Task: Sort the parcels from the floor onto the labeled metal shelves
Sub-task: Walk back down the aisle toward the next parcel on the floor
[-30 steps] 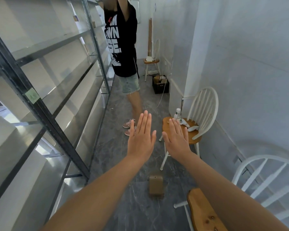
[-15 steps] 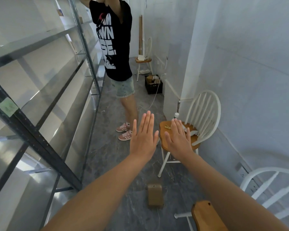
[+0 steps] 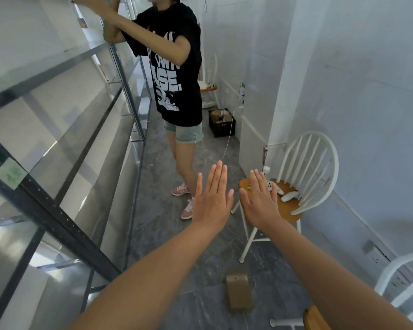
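Both arms are stretched out in front, with the left hand [image 3: 212, 201] and right hand [image 3: 260, 203] side by side, backs to the camera and fingers straight. Grip is released on both, nothing in either one. The brown parcel [image 3: 239, 292] lies on the grey floor [image 3: 157, 234], below and between the forearms. The metal shelves [image 3: 57, 219] run along the left, with a green label [image 3: 10, 173] stuck on the near upright. A second person [image 3: 174, 75] in a black printed tee reaches up at the shelves further down. By the right wall there's a white chair [image 3: 286, 210] with white controllers [image 3: 290, 196] on its wooden seat.
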`<state>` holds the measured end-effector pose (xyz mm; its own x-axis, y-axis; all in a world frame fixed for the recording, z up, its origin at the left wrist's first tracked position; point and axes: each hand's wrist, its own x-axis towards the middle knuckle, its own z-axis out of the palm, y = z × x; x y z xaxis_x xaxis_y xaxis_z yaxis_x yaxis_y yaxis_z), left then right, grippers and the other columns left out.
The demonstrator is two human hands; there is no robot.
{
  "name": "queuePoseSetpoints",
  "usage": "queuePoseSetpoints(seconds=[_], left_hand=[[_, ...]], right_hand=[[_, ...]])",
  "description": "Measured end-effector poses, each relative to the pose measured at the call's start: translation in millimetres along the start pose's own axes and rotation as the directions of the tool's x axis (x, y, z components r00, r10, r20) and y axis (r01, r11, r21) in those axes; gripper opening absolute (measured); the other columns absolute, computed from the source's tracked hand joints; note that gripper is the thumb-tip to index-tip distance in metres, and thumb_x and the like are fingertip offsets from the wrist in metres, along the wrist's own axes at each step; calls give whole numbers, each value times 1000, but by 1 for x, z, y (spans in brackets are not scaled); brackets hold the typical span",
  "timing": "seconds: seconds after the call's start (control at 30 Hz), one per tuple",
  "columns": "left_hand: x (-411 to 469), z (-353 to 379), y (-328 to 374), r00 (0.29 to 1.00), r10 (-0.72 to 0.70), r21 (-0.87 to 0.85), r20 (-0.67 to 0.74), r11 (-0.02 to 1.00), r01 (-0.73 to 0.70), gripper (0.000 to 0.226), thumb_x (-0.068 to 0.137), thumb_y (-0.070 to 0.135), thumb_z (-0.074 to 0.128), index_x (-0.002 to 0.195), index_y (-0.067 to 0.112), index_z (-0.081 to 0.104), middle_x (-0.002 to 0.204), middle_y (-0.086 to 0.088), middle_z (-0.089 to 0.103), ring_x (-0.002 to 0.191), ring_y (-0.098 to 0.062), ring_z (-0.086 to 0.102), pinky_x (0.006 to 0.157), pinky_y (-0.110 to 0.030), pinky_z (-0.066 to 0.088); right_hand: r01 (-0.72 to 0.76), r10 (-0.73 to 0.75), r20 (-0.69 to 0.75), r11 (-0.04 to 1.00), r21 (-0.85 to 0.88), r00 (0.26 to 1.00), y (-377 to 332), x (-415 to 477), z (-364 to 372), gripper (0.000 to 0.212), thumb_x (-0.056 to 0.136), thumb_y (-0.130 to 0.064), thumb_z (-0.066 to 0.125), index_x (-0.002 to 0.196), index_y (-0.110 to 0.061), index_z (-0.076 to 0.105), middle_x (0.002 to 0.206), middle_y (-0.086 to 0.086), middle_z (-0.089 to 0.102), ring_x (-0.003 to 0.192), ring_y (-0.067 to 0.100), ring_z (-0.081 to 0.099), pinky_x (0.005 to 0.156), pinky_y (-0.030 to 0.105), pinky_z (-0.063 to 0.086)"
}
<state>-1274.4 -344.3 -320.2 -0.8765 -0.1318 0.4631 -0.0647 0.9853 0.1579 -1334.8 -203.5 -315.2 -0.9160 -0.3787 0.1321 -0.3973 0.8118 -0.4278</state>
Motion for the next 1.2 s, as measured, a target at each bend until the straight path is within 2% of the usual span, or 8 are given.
queuePoseSetpoints(seconds=[0.13,0.53,0.7,0.97,1.2], left_hand=[[6,4,-5,1000,4,-15,18,1000,-4,63,106,37,23,161,11,8,170,-4,3,156,-16,-2,127,-47,0],[38,33,7,999,-18,-9,41,1000,18,64,105,39,18,161,9,12,170,-6,8,156,-18,5,126,-51,10],[71,48,22,996,-37,-8,86,999,38,64,105,41,13,161,12,4,171,-4,-1,157,-17,-4,127,-52,7],[120,79,50,990,-98,25,103,995,96,64,106,42,12,161,12,3,170,-4,-1,157,-17,-4,127,-51,8],[137,105,65,981,-149,39,124,989,145,64,106,42,12,162,13,2,171,-3,-3,157,-15,-6,127,-49,2]], right_hand=[[-18,19,7,1000,-1,1000,-1,1,8,63,106,-43,20,160,-15,3,168,-1,0,153,12,-10,124,43,-7],[2,-1,49,1000,-5,999,25,43,9,64,105,-44,19,160,-15,3,168,-1,0,153,12,-9,123,43,-10],[21,-22,72,1000,6,997,49,76,-1,63,106,-45,19,160,-16,3,168,-2,0,153,11,-10,120,40,-13],[48,-50,91,999,20,995,92,130,-13,64,106,-46,19,160,-16,2,168,-2,-2,153,11,-11,123,43,-10],[90,-93,137,996,28,986,117,153,-5,64,106,-46,18,160,-16,0,168,-1,-3,153,12,-11,123,42,-11]])
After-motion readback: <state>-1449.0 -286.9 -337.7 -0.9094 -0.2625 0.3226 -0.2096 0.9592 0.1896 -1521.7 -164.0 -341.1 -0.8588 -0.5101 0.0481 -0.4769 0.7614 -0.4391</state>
